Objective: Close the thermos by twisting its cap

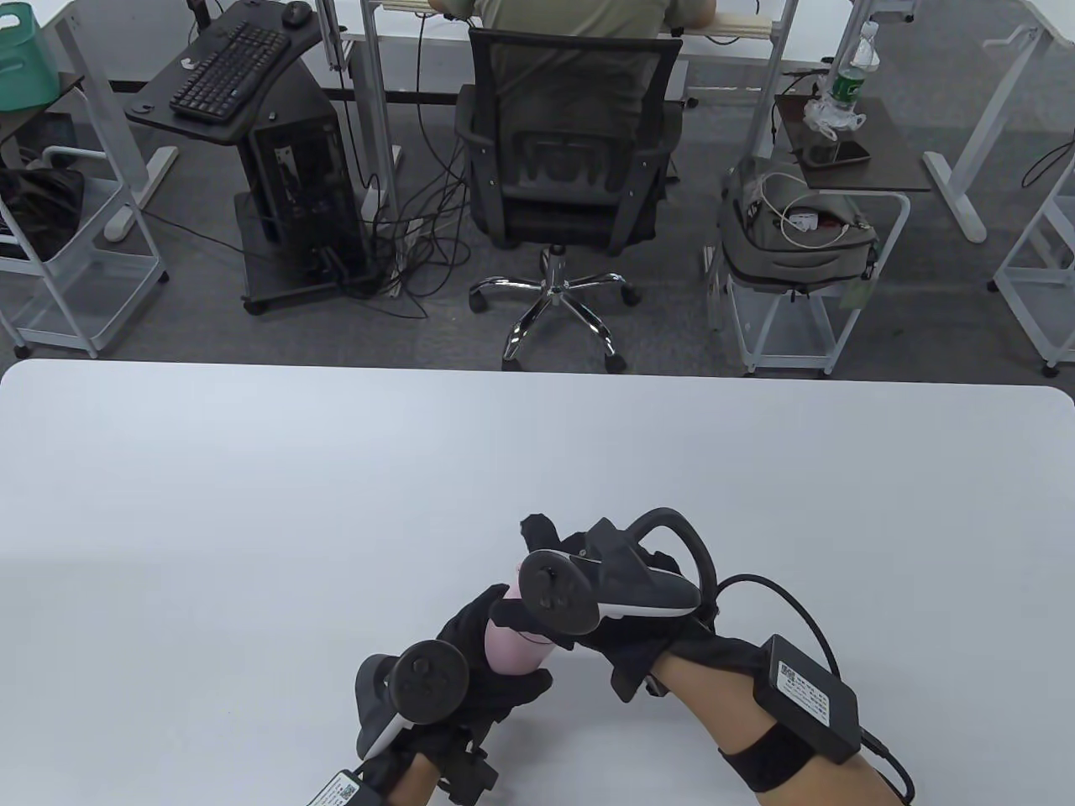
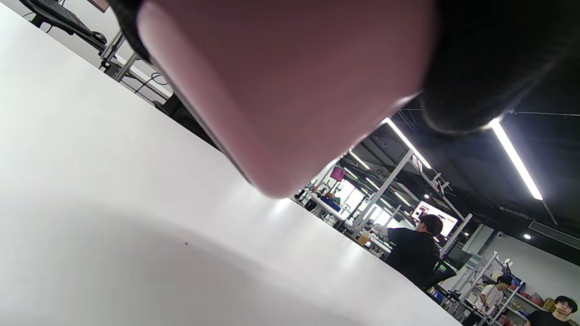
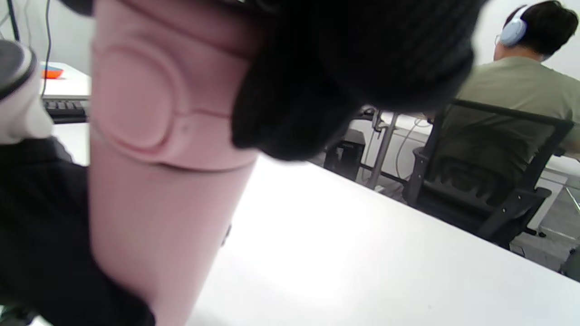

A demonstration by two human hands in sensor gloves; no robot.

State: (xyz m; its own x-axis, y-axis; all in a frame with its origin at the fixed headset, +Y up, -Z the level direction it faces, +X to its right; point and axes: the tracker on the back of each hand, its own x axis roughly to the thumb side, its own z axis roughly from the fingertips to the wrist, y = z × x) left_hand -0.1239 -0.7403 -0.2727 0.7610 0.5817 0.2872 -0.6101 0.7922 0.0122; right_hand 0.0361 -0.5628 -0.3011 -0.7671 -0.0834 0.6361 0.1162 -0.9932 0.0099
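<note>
Near the front edge of the white table [image 1: 252, 504], upright, a pale pink smooth cylindrical thermos [image 3: 154, 235], gripped around its body by the black-gloved left hand [image 1: 470, 672], with the black-gloved right hand [image 1: 621, 613] curled from above over the matching pink cap [image 3: 149, 104], fingers closed on it.

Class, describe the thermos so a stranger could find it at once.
Start at the white table, near its front edge. Between the two black-gloved hands stands the thermos: the left hand grips its body, the right hand covers its cap. It is the only pale pink thing there.
</note>
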